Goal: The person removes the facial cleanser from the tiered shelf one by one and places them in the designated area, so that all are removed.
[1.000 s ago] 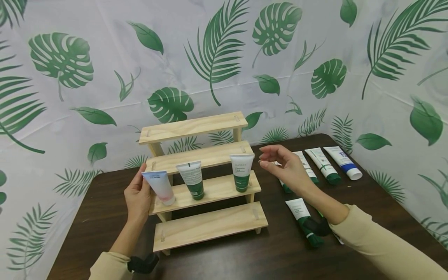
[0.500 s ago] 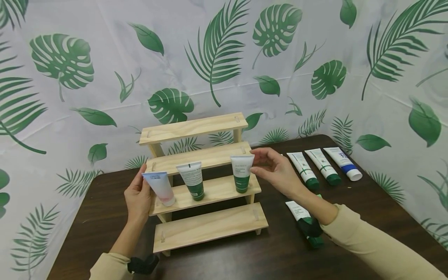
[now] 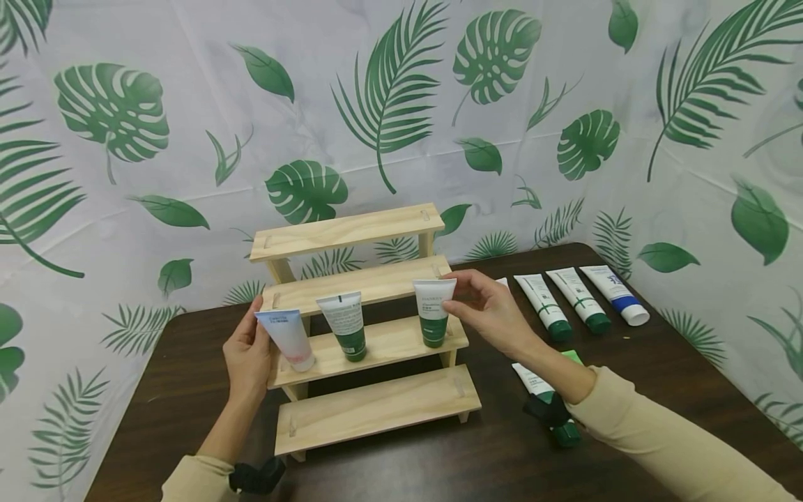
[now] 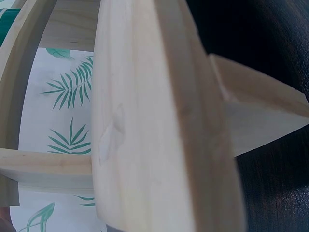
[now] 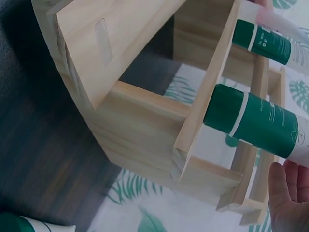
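A four-step wooden display shelf point(image 3: 376, 406) stands on the dark table. Three squeeze tubes stand cap-down on its second step: a pale blue-and-pink tube point(image 3: 290, 341), a white-and-green tube point(image 3: 347, 328) in the middle, and a white-and-green tube point(image 3: 433, 310) at right. My right hand point(image 3: 492, 310) pinches the right tube's upper edge, thumb in front, other fingers partly hidden behind. Beside the pink tube's left edge, my left hand point(image 3: 247, 355) has its fingers extended, partly hidden by the tube. The right wrist view shows my thumb point(image 5: 279, 186) close to the green-capped tube point(image 5: 251, 118).
On the table at right lie several more tubes: a white-and-blue one point(image 3: 615, 294), white-and-green ones point(image 3: 582, 300) beside it, and another point(image 3: 533, 382) nearer, partly under my right wrist. A leaf-patterned cloth point(image 3: 401, 125) hangs close behind the table.
My right hand has moved left from beside the shelf and taken hold of the right tube's upper edge. My left hand and the tubes on the shelf have stayed in place.
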Action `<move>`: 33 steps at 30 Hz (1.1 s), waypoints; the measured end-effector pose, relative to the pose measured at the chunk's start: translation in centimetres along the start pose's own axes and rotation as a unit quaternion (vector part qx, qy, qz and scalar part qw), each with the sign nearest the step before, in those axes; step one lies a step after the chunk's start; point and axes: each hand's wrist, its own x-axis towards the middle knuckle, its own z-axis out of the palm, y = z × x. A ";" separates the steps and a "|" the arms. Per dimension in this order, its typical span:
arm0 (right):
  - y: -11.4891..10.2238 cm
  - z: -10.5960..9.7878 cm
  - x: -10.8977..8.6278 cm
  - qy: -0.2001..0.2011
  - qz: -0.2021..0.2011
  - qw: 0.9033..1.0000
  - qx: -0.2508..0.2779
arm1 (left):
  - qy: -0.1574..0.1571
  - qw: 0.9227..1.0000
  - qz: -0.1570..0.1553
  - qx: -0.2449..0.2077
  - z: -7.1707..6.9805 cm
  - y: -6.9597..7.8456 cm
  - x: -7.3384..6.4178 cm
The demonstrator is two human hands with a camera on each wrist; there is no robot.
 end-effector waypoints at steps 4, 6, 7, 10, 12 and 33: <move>0.1 0.1 0.0 0.008 -0.004 1.000 -0.005 | 0.000 1.000 -0.002 0.003 0.0 -0.1 0.0; 0.1 0.2 0.0 0.012 -0.003 1.000 -0.006 | -0.001 1.000 -0.002 0.003 0.0 0.0 0.0; 0.2 0.2 0.0 0.014 -0.002 1.000 -0.007 | 0.000 1.000 -0.002 0.003 0.1 0.0 0.0; 0.2 0.2 0.0 0.017 0.001 1.000 -0.008 | 0.001 1.000 -0.003 0.000 0.1 0.0 0.1; 0.2 0.1 0.0 0.021 0.003 1.000 -0.011 | 0.001 1.000 -0.004 0.001 0.1 0.1 0.0; -0.2 -5.7 -2.8 0.111 0.050 0.992 -0.043 | -0.002 1.000 0.003 -0.004 0.1 0.0 0.0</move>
